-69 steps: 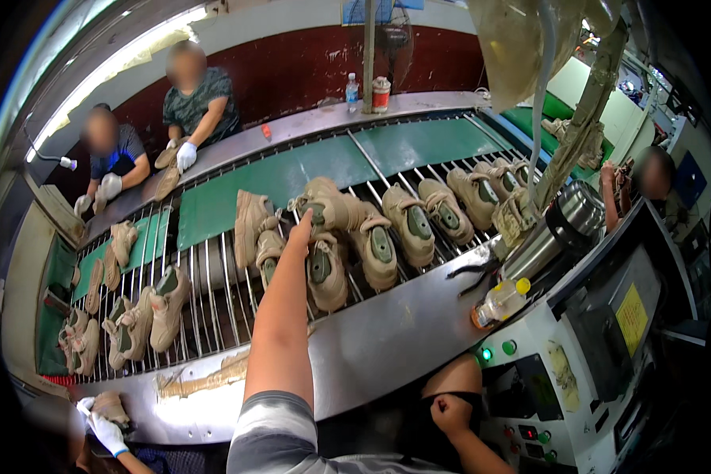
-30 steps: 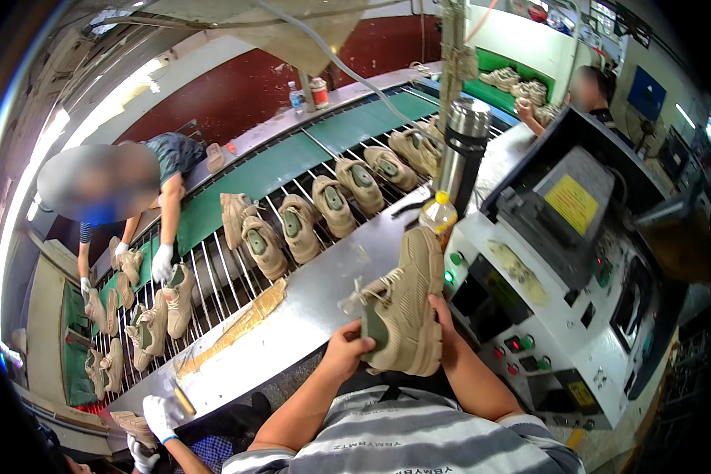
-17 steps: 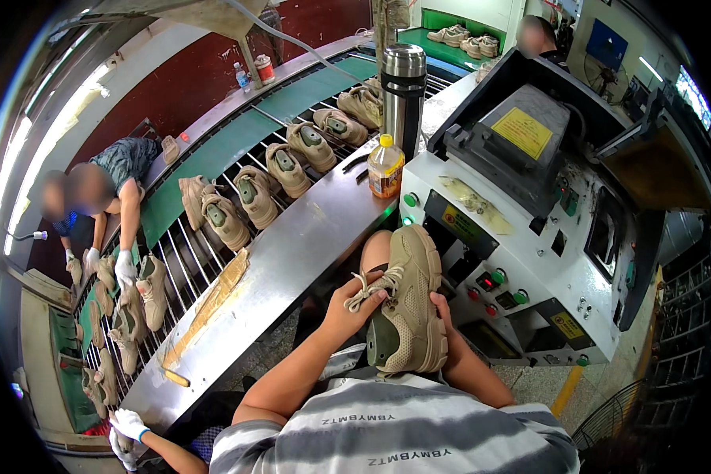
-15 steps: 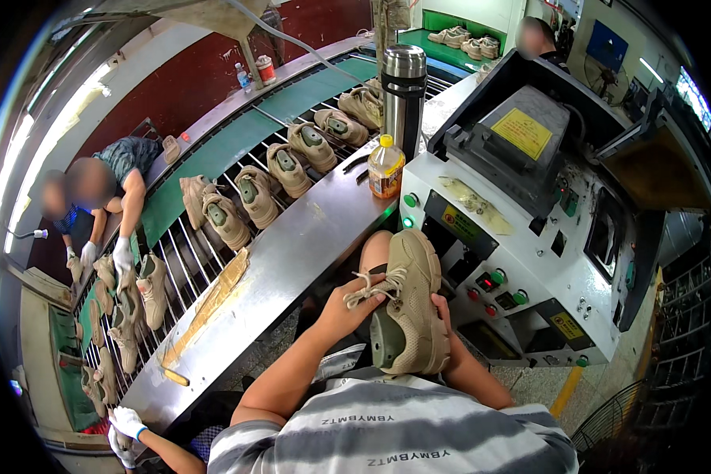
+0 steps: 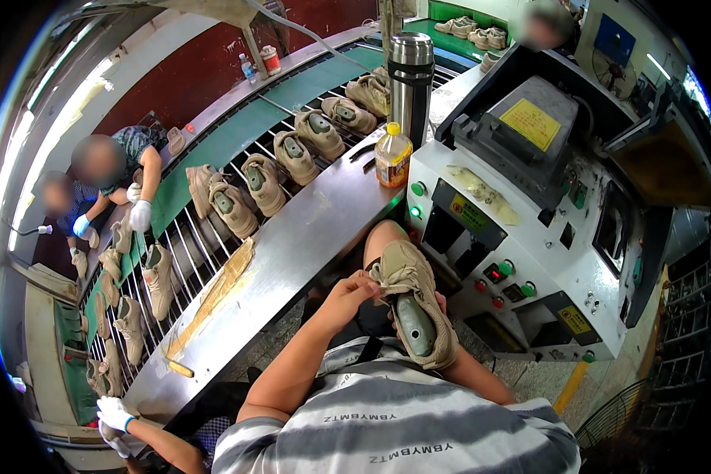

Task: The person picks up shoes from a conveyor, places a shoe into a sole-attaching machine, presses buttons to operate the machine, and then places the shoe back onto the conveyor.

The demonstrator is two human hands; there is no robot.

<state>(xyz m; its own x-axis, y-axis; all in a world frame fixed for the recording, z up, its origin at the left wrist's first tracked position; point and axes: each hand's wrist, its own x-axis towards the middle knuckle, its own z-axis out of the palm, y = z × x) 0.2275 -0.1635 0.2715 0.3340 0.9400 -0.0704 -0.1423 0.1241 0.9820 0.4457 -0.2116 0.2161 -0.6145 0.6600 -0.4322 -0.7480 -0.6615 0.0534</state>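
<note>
A beige sneaker (image 5: pixel 413 259) rests over my lap, toe pointing away from me, with a grey-green shoe last (image 5: pixel 415 325) filling its opening. At the tongue, the fingers of my left hand (image 5: pixel 351 299) are closed in a pinch on the shoelace (image 5: pixel 387 276). My right hand (image 5: pixel 441 301) supports the sneaker from its right side and underneath; most of its fingers are hidden behind the shoe.
Left of me runs a steel ledge (image 5: pixel 280 237) beside a roller conveyor carrying several beige shoes (image 5: pixel 296 158). A steel thermos (image 5: pixel 411 87) and a juice bottle (image 5: pixel 393 158) stand on the ledge. A white machine (image 5: pixel 521 245) with buttons is at right. Co-workers' gloved hands (image 5: pixel 140 215) reach over the conveyor.
The sneaker has tipped so its opening and last face me more. My left hand has shifted slightly left with the lace. Co-workers at left have moved their hands.
</note>
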